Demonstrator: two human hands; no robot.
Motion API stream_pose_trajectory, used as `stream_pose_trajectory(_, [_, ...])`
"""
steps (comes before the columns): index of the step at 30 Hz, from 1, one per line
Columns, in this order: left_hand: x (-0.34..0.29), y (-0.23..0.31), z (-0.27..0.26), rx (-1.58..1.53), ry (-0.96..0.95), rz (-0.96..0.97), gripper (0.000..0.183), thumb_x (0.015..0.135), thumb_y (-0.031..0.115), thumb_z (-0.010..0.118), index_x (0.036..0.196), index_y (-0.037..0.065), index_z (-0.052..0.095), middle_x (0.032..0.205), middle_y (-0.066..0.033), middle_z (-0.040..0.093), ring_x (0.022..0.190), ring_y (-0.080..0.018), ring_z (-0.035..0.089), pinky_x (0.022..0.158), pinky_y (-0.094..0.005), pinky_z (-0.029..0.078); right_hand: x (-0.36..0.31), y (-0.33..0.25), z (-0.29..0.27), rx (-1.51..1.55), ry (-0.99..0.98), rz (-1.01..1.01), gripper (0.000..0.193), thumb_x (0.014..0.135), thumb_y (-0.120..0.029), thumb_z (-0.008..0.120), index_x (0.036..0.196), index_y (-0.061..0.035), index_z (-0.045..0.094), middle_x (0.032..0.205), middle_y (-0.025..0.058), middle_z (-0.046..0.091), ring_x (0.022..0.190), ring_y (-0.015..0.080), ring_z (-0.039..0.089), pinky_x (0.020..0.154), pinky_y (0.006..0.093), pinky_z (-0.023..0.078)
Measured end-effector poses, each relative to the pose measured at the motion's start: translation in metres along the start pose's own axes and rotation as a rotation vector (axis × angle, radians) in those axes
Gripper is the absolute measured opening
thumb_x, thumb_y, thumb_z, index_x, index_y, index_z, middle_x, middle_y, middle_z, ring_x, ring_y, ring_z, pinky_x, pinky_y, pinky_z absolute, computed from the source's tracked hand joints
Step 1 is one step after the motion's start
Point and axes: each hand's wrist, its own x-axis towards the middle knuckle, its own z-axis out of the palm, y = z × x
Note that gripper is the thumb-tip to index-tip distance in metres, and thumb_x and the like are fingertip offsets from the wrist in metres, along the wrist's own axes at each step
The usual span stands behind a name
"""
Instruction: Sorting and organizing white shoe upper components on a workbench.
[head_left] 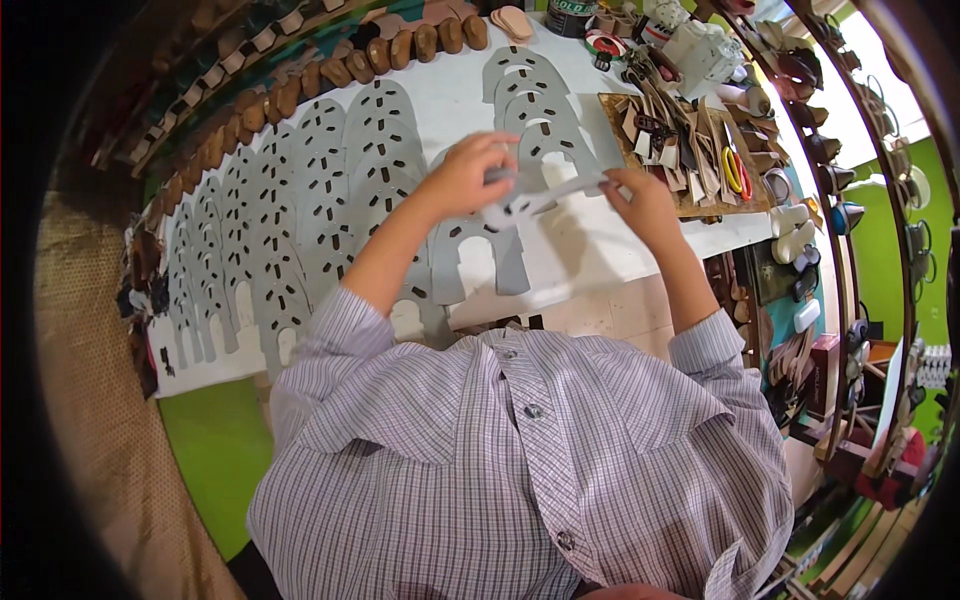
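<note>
A grey U-shaped shoe upper piece [518, 208] is held up in the air over the white table [585, 240], tilted and stretched between both hands. My left hand [468, 175] grips its left part with fingers curled. At the other end, my right hand [645, 205] pinches the tip between thumb and fingers. Beneath and behind lie overlapping rows of similar grey pieces [385, 150] with small dark marks on them. One such piece [462, 262] rests close to the table's front edge, below my left hand.
Brown shoe lasts [402, 48] line the table's back edge. On the right, a brown board [690, 200] bears leather scraps and yellow-and-red-handled scissors [736, 172]. A dark tin [570, 17] stands at the back. Shoe racks [825, 150] rise at the far right.
</note>
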Motion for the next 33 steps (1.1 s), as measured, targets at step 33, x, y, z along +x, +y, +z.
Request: stream_pose_trajectory(33, [-0.019, -0.021, 0.144, 0.625, 0.165, 0.27, 0.009, 0.069, 0.019, 0.061, 0.063, 0.013, 0.062, 0.115, 0.0031, 0.055, 0.116, -0.0159, 0.043, 0.098, -0.0512, 0.022, -0.057, 0.061, 0.052, -0.699, 0.047, -0.081, 0.012, 0.074, -0.015, 0.053, 0.08, -0.016, 0.063, 0.109, -0.0011, 0.056, 0.118, 0.0212, 0.042, 0.101, 0.0481, 0.02])
